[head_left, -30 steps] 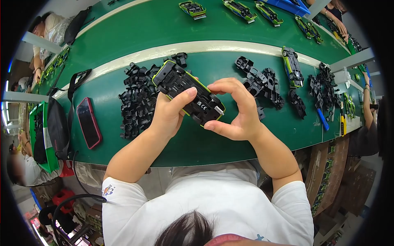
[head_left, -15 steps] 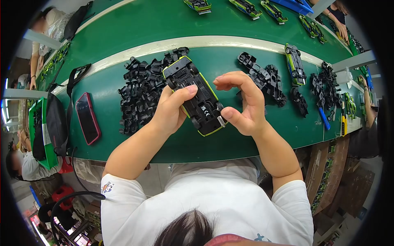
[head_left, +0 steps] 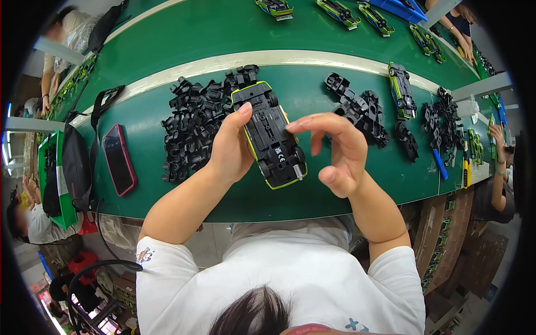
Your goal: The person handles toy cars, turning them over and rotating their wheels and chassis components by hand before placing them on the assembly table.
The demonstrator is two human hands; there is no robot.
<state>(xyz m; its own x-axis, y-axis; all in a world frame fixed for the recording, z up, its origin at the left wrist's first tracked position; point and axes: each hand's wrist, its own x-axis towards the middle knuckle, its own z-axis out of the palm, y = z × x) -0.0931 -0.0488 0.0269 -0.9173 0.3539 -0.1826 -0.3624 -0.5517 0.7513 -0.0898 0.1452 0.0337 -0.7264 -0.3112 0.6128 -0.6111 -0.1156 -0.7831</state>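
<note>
My left hand [head_left: 230, 144] is closed on a toy car [head_left: 269, 131], its black underside facing up and a yellow-green rim showing around it. The thumb presses on the chassis near the upper end. My right hand [head_left: 339, 146] is at the car's right side, fingers bent and apart from the thumb, holding nothing. Its index fingertip is at the car's edge; whether it touches cannot be made out. Left of the car lies a large pile of black plastic parts [head_left: 192, 125]. To the right are more black parts [head_left: 365, 114] and another upturned toy car [head_left: 402, 92].
A phone [head_left: 119, 159] and a black bag [head_left: 77, 162] lie on the left. A blue-handled tool [head_left: 441, 163] and a yellow cutter [head_left: 467, 167] are at right. Beyond the pale strip [head_left: 268, 57], several cars [head_left: 338, 12] lie on green surface. Other people work at both sides.
The car in my left hand has turned a little more upright and shifted slightly down. My right thumb has moved away from its lower end. The far cars have shifted slightly right.
</note>
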